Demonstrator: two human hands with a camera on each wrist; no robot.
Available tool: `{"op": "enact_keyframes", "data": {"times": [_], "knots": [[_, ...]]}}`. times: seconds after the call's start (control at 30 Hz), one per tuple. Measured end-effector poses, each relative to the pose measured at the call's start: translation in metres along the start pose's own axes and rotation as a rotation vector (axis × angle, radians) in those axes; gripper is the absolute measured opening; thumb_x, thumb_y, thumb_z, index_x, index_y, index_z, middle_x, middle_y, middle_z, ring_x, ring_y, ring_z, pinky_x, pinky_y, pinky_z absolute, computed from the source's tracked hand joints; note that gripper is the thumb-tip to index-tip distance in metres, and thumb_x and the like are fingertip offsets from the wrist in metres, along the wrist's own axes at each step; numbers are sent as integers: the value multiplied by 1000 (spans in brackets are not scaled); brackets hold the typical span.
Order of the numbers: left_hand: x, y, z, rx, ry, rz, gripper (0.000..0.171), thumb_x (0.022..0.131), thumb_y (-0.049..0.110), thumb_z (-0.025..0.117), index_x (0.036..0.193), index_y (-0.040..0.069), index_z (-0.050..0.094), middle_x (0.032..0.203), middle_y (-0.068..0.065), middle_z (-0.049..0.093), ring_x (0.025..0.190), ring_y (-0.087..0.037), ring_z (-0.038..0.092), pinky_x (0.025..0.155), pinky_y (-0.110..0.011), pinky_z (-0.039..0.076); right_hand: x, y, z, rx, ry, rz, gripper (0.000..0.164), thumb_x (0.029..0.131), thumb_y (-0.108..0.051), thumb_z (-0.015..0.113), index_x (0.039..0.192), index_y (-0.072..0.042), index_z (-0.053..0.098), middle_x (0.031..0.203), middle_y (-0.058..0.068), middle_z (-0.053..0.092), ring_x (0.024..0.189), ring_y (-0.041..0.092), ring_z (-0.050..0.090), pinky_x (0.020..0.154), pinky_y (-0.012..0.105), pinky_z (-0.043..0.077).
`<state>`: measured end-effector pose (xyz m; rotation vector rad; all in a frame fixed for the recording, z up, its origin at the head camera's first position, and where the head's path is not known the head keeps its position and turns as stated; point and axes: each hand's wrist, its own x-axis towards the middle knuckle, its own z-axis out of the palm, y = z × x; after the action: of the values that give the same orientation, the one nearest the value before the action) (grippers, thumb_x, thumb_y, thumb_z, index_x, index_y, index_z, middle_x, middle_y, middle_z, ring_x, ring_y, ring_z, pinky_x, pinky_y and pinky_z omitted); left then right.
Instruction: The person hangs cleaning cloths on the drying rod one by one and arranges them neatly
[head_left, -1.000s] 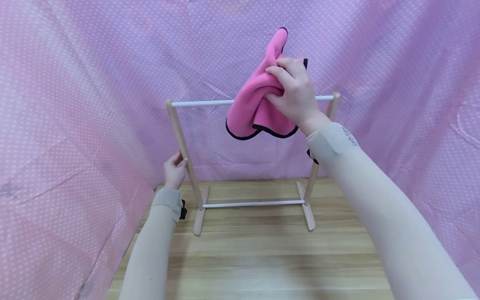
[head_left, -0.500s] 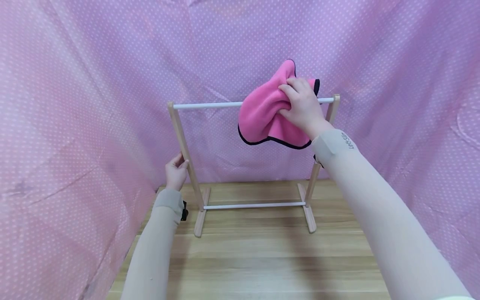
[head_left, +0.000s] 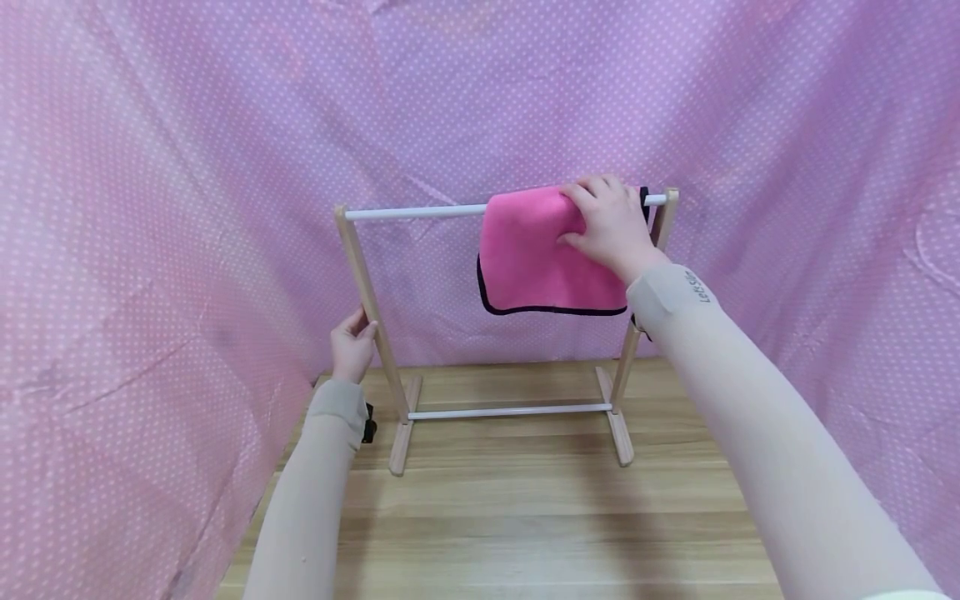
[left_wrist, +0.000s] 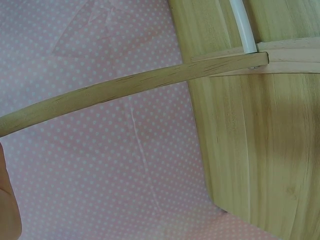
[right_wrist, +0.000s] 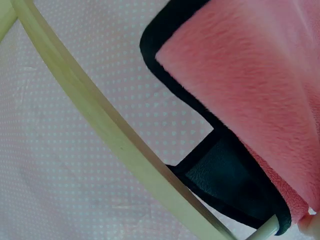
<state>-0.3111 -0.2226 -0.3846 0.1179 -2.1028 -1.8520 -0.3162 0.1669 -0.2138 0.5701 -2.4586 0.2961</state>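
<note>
A pink towel (head_left: 525,258) with black edging drapes over the white top rod (head_left: 416,212) of a wooden drying rack, toward its right end. My right hand (head_left: 611,221) grips the towel at the rod, thumb in front and fingers over the top. In the right wrist view the towel (right_wrist: 250,65) hangs beside a wooden post (right_wrist: 115,125), and a dark part of it shows behind, near the rod end (right_wrist: 267,229). My left hand (head_left: 351,343) holds the rack's left post (head_left: 367,287) about midway up; only an edge of that hand (left_wrist: 7,200) shows in the left wrist view.
The rack's feet (head_left: 401,442) stand on a wood-grain tabletop (head_left: 495,517), joined by a white lower rod (head_left: 510,412). Pink dotted cloth (head_left: 225,167) hangs at the back and both sides. The rack's right post (head_left: 626,367) is partly hidden by my right forearm.
My right hand has lowered the bunched towel and moved it slightly right; it now hangs flatter over the top rod. The left hand stays on the post.
</note>
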Motion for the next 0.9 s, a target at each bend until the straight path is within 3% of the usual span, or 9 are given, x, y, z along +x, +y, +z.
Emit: {"op": "enact_keyframes", "data": {"times": [0.23, 0.53, 0.63, 0.73, 0.83, 0.9], "knots": [[-1, 0, -1, -2, 5, 5, 46, 95, -3, 48, 140, 3, 40, 136, -22, 50, 123, -30, 51, 103, -29, 46, -2, 0, -2, 2, 24, -11, 52, 84, -30, 71, 129, -12, 53, 125, 17, 54, 121, 38, 42, 100, 58, 33], [-9, 7, -2, 51, 1, 11, 46, 96, -1, 49, 140, 2, 39, 137, -23, 49, 124, -32, 51, 105, -32, 45, -4, 1, -2, -22, -43, 19, 49, 90, -34, 61, 133, -13, 51, 121, 18, 56, 120, 38, 42, 101, 57, 32], [-16, 14, -2, 123, 25, 96, 47, 95, 2, 52, 141, 1, 39, 139, -23, 44, 127, -35, 46, 108, -36, 42, -6, 1, -3, -28, -55, 17, 49, 91, -34, 60, 134, -13, 51, 121, 18, 55, 121, 38, 41, 101, 57, 32], [-27, 26, 2, 198, 93, 219, 47, 93, 4, 55, 139, 1, 44, 138, -21, 39, 128, -35, 40, 111, -40, 38, -7, 1, -6, -28, -73, 18, 48, 92, -33, 58, 135, -13, 50, 123, 19, 54, 122, 38, 40, 102, 57, 32], [-40, 44, 12, 181, 114, 299, 44, 93, 3, 55, 135, 1, 46, 134, -19, 39, 126, -32, 38, 112, -42, 35, -8, 1, -9, -22, -85, 18, 48, 93, -33, 56, 136, -13, 49, 125, 19, 54, 122, 38, 40, 103, 58, 31], [-47, 58, 22, 134, 67, 318, 42, 93, 2, 54, 134, 0, 46, 132, -20, 43, 125, -32, 41, 111, -43, 37, -9, 1, -9, -18, -84, 14, 47, 94, -33, 56, 136, -13, 49, 125, 19, 54, 123, 38, 40, 103, 58, 30]]}}
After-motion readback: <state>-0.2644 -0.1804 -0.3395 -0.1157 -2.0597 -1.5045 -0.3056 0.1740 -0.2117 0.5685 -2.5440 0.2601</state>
